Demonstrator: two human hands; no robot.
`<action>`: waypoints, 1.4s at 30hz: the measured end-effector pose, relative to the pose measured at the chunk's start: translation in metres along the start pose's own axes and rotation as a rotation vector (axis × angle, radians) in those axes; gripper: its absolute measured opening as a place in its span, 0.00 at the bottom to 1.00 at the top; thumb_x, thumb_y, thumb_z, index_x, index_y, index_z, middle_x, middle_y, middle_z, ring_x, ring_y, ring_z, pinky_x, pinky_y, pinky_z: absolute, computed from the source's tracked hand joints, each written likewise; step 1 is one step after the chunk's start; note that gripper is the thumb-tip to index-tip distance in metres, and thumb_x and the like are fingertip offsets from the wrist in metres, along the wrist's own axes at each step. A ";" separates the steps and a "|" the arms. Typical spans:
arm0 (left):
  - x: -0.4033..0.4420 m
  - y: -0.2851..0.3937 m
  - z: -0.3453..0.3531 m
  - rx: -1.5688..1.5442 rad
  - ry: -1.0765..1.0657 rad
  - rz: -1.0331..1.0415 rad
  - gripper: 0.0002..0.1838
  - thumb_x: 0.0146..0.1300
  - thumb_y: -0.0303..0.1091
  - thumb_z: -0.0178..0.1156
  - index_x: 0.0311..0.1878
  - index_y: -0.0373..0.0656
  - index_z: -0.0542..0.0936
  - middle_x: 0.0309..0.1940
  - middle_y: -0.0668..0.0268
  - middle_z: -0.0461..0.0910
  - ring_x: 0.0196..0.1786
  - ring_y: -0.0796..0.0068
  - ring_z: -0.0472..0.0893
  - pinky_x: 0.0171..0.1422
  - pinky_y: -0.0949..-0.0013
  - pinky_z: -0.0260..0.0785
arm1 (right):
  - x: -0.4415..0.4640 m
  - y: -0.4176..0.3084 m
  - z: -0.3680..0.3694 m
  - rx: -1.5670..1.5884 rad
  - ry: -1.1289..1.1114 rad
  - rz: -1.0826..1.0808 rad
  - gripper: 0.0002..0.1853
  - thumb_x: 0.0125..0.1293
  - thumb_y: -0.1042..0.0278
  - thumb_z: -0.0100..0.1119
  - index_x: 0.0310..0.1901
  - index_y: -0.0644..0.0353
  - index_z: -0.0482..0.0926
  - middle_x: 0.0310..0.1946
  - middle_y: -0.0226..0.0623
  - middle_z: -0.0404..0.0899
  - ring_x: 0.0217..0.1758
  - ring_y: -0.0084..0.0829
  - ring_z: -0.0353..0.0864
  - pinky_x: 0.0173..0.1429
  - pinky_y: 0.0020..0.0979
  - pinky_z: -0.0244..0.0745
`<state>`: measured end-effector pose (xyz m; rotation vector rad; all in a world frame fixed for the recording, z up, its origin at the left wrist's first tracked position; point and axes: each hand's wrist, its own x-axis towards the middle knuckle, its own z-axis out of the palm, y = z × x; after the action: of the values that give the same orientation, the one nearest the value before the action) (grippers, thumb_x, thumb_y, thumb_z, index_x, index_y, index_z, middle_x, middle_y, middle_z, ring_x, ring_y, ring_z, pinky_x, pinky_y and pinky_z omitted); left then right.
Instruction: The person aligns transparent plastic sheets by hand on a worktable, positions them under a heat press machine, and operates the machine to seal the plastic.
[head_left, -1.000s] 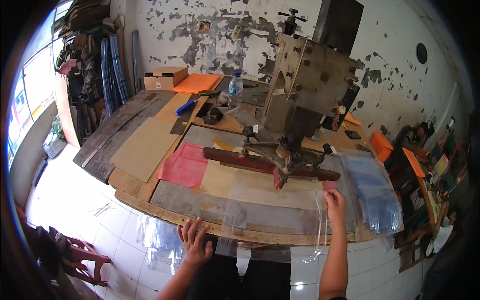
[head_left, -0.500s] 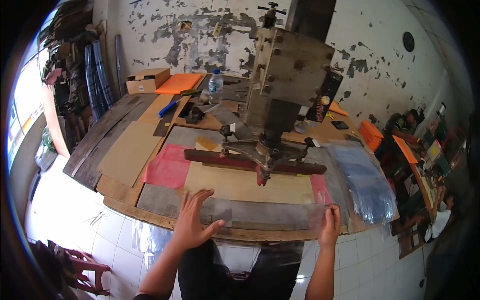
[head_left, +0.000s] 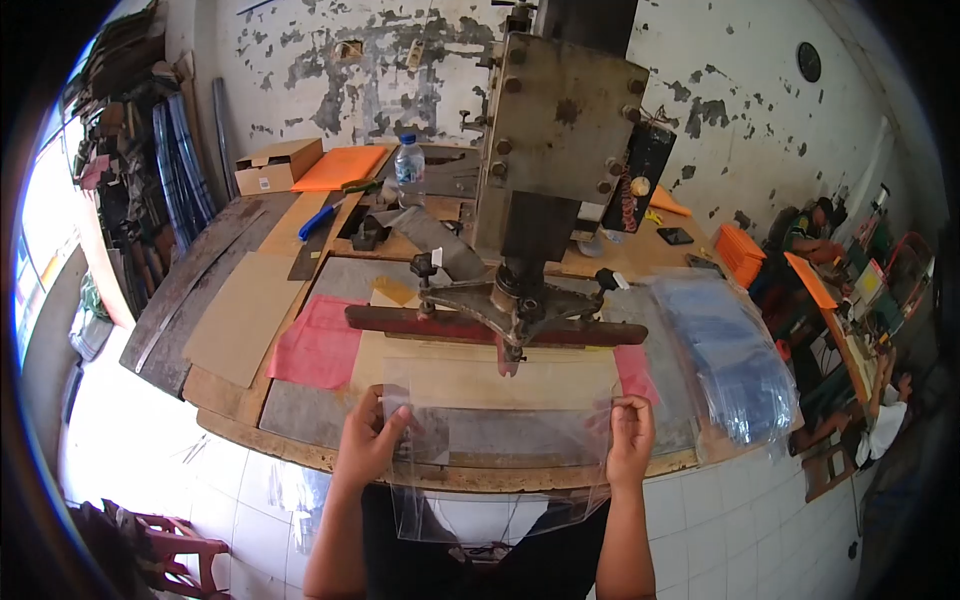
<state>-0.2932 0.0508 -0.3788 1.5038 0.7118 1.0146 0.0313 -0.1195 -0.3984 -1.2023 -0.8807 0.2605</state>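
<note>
A clear plastic sheet [head_left: 500,470] stretches between my hands at the table's front edge, its lower part hanging over my lap. My left hand [head_left: 370,440] pinches its left side between thumb and fingers. On the right side, my right hand [head_left: 629,440] grips the sheet near its upper corner. Just beyond it stands a press machine [head_left: 560,130] with a long red-brown bar [head_left: 580,333] across its head. Beneath the bar lies a pale yellow board [head_left: 470,390], with pink cloth [head_left: 318,340] showing at its left end.
A stack of clear bluish plastic sheets [head_left: 722,350] lies at the right. Brown cardboard [head_left: 243,315], a blue-handled cutter [head_left: 318,222], a water bottle [head_left: 409,172] and a box [head_left: 279,166] are on the left. Another person [head_left: 810,235] sits at a far-right table.
My left hand has closed from spread fingers onto the sheet's left side. The sheet is now held at both sides, nearer to me. The camera view has shifted slightly.
</note>
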 end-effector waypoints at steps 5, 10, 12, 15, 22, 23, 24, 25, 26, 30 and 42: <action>0.001 0.002 0.006 -0.033 0.043 -0.039 0.17 0.79 0.31 0.60 0.66 0.36 0.74 0.41 0.62 0.88 0.40 0.80 0.86 0.44 0.76 0.74 | -0.001 0.003 -0.004 -0.018 0.014 -0.033 0.07 0.80 0.73 0.56 0.54 0.62 0.74 0.44 0.32 0.79 0.40 0.20 0.79 0.45 0.26 0.76; 0.003 -0.008 0.001 -0.018 0.014 -0.009 0.17 0.79 0.32 0.60 0.66 0.37 0.74 0.37 0.64 0.87 0.34 0.83 0.82 0.37 0.77 0.72 | -0.002 0.000 -0.004 -0.066 0.016 0.009 0.08 0.80 0.74 0.57 0.55 0.62 0.73 0.46 0.31 0.80 0.45 0.18 0.77 0.46 0.24 0.74; 0.001 -0.004 0.003 -0.012 0.024 -0.015 0.18 0.79 0.32 0.59 0.66 0.37 0.74 0.37 0.65 0.87 0.33 0.84 0.82 0.36 0.77 0.71 | -0.002 -0.001 -0.001 -0.031 0.027 0.030 0.08 0.78 0.75 0.59 0.55 0.62 0.74 0.46 0.31 0.80 0.46 0.18 0.77 0.49 0.23 0.73; 0.000 0.000 0.002 0.012 0.023 -0.014 0.18 0.79 0.32 0.59 0.67 0.37 0.74 0.37 0.65 0.87 0.33 0.84 0.82 0.35 0.77 0.71 | -0.003 0.000 -0.002 -0.001 0.038 0.048 0.09 0.77 0.76 0.60 0.55 0.63 0.75 0.46 0.30 0.80 0.47 0.18 0.77 0.52 0.22 0.72; 0.001 0.004 0.003 0.029 0.012 -0.011 0.17 0.79 0.32 0.60 0.66 0.38 0.74 0.36 0.65 0.85 0.34 0.83 0.82 0.35 0.77 0.72 | -0.003 0.005 -0.003 0.036 0.035 0.048 0.09 0.78 0.75 0.60 0.55 0.63 0.75 0.46 0.31 0.80 0.48 0.18 0.76 0.54 0.22 0.71; 0.001 0.005 0.003 0.029 0.011 -0.012 0.17 0.79 0.32 0.60 0.66 0.38 0.74 0.36 0.65 0.85 0.34 0.83 0.82 0.35 0.77 0.72 | -0.003 0.005 -0.003 0.036 0.035 0.049 0.09 0.78 0.75 0.60 0.55 0.63 0.75 0.46 0.31 0.80 0.48 0.18 0.76 0.54 0.22 0.71; 0.001 0.005 0.003 0.025 0.008 -0.011 0.17 0.79 0.33 0.60 0.66 0.38 0.74 0.36 0.65 0.84 0.34 0.83 0.82 0.35 0.77 0.72 | -0.003 0.004 -0.003 0.033 0.033 0.057 0.09 0.78 0.75 0.60 0.55 0.63 0.75 0.47 0.32 0.80 0.48 0.18 0.76 0.54 0.22 0.71; 0.000 0.006 0.003 0.019 0.005 -0.011 0.17 0.79 0.33 0.60 0.65 0.38 0.74 0.36 0.66 0.84 0.34 0.83 0.82 0.35 0.77 0.72 | -0.003 0.003 -0.004 0.030 0.031 0.064 0.09 0.78 0.74 0.60 0.55 0.63 0.75 0.47 0.32 0.80 0.49 0.18 0.76 0.54 0.22 0.70; 0.000 0.006 0.002 0.019 0.006 -0.011 0.17 0.79 0.33 0.60 0.65 0.38 0.74 0.36 0.66 0.84 0.34 0.83 0.82 0.35 0.77 0.72 | -0.004 0.003 -0.004 0.030 0.031 0.064 0.09 0.78 0.74 0.60 0.55 0.63 0.75 0.47 0.32 0.80 0.49 0.18 0.76 0.54 0.22 0.70; -0.001 0.008 0.001 0.003 -0.016 -0.016 0.17 0.79 0.33 0.60 0.65 0.37 0.74 0.39 0.65 0.85 0.35 0.84 0.81 0.37 0.77 0.72 | -0.003 0.005 -0.004 0.042 0.021 0.049 0.09 0.79 0.73 0.59 0.56 0.63 0.75 0.48 0.32 0.80 0.50 0.18 0.76 0.54 0.22 0.70; -0.004 0.002 -0.007 -0.022 -0.054 0.022 0.20 0.78 0.34 0.63 0.67 0.34 0.76 0.57 0.61 0.85 0.55 0.76 0.83 0.62 0.69 0.75 | 0.000 -0.010 0.002 -0.105 0.021 0.002 0.11 0.79 0.69 0.55 0.57 0.63 0.77 0.52 0.34 0.81 0.55 0.24 0.77 0.62 0.28 0.70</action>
<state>-0.3011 0.0503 -0.3774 1.5172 0.6450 0.9922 0.0274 -0.1221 -0.3897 -1.3011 -0.8835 0.2051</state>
